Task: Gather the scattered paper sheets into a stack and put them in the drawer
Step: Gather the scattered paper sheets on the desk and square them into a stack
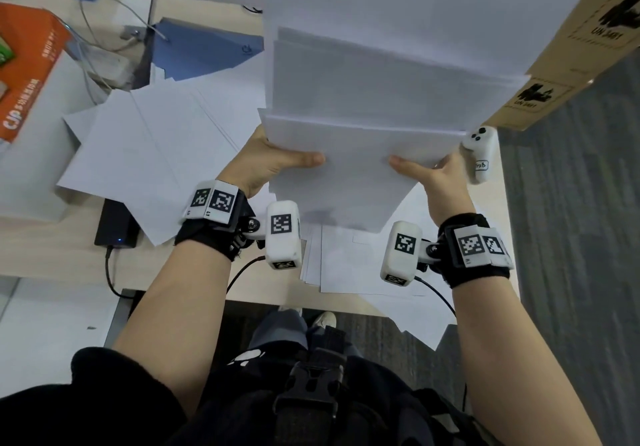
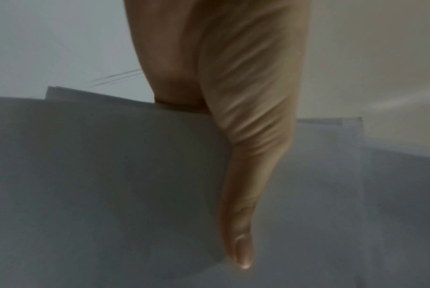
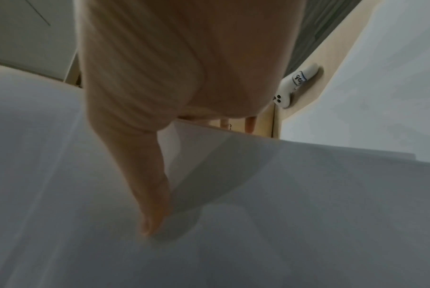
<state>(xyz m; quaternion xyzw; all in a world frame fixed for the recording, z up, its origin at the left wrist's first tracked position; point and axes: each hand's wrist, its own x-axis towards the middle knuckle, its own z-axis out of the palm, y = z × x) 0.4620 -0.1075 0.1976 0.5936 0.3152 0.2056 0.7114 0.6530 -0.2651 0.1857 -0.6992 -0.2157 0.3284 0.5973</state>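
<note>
While both hands (image 1: 353,168) pinch stack (image 1: 363,99) | loose sheets (image 1: 145,147) cover desk (image 1: 62,258) | grey floor (image 1: 571,237)

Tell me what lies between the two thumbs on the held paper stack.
Only bare white paper: the head view shows the left hand and right hand pinching the stack, thumb tips apart, nothing between them.

fingers of both hands hidden under paper stack (image 1: 360,154) | stack top cropped

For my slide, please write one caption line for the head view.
Left hand and right hand hold an uneven stack of white paper sheets above loose white sheets on the table.
</note>
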